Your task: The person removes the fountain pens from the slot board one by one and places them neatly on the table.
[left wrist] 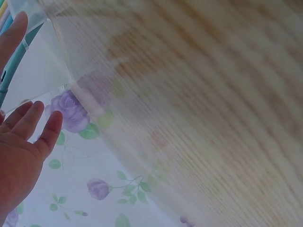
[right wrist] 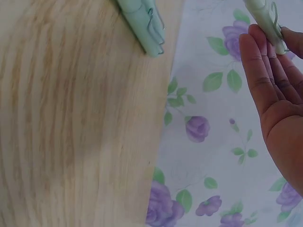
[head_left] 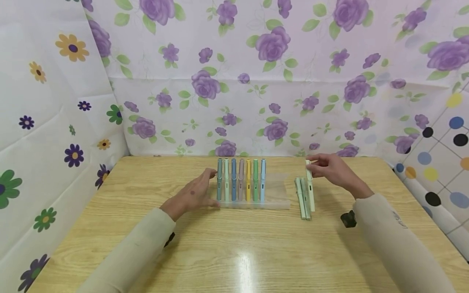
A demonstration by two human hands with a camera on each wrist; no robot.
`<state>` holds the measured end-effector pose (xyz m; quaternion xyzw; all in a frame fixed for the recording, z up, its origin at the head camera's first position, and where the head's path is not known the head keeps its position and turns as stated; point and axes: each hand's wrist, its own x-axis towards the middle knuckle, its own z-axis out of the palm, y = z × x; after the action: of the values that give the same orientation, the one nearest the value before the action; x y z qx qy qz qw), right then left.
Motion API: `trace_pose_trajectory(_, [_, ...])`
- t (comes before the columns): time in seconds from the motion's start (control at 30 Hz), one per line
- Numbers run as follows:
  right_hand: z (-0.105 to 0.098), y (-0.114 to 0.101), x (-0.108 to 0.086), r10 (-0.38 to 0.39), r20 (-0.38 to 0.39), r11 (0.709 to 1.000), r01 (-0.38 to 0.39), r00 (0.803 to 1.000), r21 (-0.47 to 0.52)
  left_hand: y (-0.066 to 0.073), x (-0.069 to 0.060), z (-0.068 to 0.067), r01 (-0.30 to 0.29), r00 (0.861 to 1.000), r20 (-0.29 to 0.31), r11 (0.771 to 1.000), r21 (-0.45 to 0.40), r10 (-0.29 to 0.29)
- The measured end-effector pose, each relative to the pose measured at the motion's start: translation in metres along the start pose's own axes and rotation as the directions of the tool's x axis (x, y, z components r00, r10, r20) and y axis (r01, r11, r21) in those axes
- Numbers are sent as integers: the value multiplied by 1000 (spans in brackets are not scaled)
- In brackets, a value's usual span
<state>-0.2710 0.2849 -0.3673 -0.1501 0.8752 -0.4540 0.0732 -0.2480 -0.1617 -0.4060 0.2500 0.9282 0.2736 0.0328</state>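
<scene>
My right hand [head_left: 334, 170] pinches the capped upper end of a cream pen [head_left: 310, 191] between thumb and fingertips, also seen in the right wrist view, where the pen's clip [right wrist: 274, 16] faces the thumb. Just left of it, two pale green pens [head_left: 302, 199] lie side by side on the table. My left hand [head_left: 194, 193] rests at the left edge of a clear pen stand [head_left: 276, 203], thumb near its front corner and fingers extended towards the back. Several capped pens stand in a row in the stand, from a teal pen [head_left: 219, 181] to a light blue pen [head_left: 263, 181].
Wooden table [head_left: 234, 244] under everything. A floral cloth [head_left: 234, 114] hangs behind its back edge, with patterned cloths at both sides. The stand's right part, beside the light blue pen, holds no pens. A dark object [head_left: 348, 219] shows under the right sleeve.
</scene>
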Motion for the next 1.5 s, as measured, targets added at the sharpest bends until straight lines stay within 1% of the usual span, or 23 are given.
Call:
trace_pose_trajectory(0.1, [-3, 6, -1, 20, -11, 1000, -20, 1000, -19, 1, 0, -1, -4, 1000, 4, 1000, -5, 4])
trace_pose_trajectory(0.23, [-5, 12, -1, 38, -26, 999, -39, 999, -23, 1, 1, -2, 9, 1000, 10, 1000, -16, -8])
trace_pose_trajectory(0.53, [0, 25, 0, 79, -16, 996, -78, 997, 53, 1, 3, -3, 4, 1000, 13, 1000, -11, -4])
trace_pose_trajectory(0.67, [3, 32, 1, 101, -19, 993, -100, 995, 56, 1, 3, -2, 7, 1000, 12, 1000, -7, -7])
trace_pose_trajectory(1.03, [10, 49, 1, 160, 12, 984, -161, 987, 83, -1, 3, -1, 1, 1000, 11, 1000, -4, -1])
trace_pose_trajectory(1.17, [12, 51, 3, 188, 19, 979, -189, 982, 75, -2, 3, -1, 3, 1000, 16, 1000, -16, -2])
trace_pose_trajectory(1.27, [15, 52, 4, 207, 23, 977, -208, 978, 49, -1, 3, -1, -1, 1000, 17, 1000, -14, 1])
trace_pose_trajectory(1.5, [20, 54, 6, 238, 40, 970, -240, 970, 37, -1, 2, -1, -17, 1000, 12, 1000, -7, 17])
